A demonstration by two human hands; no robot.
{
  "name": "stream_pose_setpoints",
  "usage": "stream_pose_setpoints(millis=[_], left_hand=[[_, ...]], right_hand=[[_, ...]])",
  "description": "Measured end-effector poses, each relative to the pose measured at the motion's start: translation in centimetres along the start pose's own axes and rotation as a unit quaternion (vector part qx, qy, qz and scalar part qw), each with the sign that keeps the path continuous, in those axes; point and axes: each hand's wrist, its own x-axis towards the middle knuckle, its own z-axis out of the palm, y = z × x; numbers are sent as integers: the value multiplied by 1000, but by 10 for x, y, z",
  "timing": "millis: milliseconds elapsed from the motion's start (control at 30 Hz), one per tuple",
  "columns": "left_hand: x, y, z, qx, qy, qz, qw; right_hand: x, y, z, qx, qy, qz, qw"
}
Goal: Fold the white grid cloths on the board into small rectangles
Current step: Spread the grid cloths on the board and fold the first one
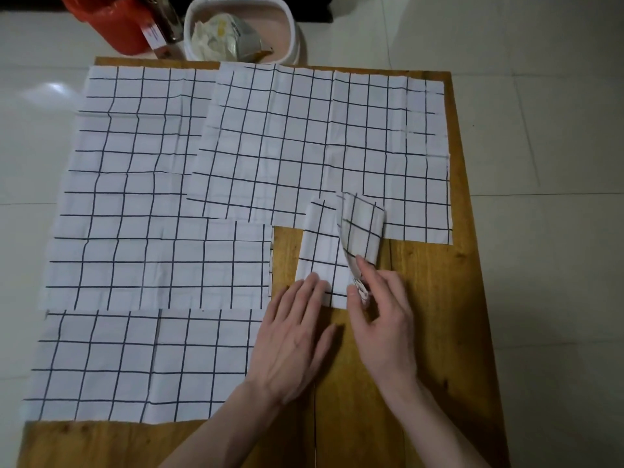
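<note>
Left hand: fingers straight and flat, tips pressing the near left corner of the small folded cloth.
Right hand: thumb and forefinger pinching the cloth's near right edge, lifting a flap that stands partly turned over; what looks like a small label shows at the pinch, though it is too small to be sure.
Small folded cloth: narrow strip on bare wood near the middle of the worktop, its far end overlapping the near edge of the large far-right cloth.
Other cloths: far-left cloth, middle-left cloth and near-left cloth, all lying flat and unfolded.
Step in hand: likely a late fold on the first cloth.
Next move calls for: laying the flap across with edges matched, the left hand keeping the base from sliding, then smoothing the crease.
Beyond the worktop: red bucket and white basin holding crumpled wrappers, on the tiled floor.
</note>
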Motion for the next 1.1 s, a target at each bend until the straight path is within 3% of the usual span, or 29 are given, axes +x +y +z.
stream_pose_setpoints(millis=[233, 433, 633, 733, 967, 1100], left_hand=[[-3, -8, 3, -48, 73, -26, 996], [-5, -15, 6, -75, 71, -27, 994], [-10, -20, 8, -41, 58, -21, 997], [-12, -22, 8, -36, 77, -20, 996], [-11, -19, 4, 37, 65, 72, 995], [-8, -20, 2, 63, 29, 64, 996]], right_hand=[[5, 14, 20, -176, -92, -112, 974], [2, 19, 32, -201, -158, -153, 955], [1, 18, 31, -218, -200, -127, 947], [4, 16, 29, -221, -206, -107, 947], [16, 16, 24, -194, -221, -86, 952], [34, 19, 12, -183, -163, -107, 964]])
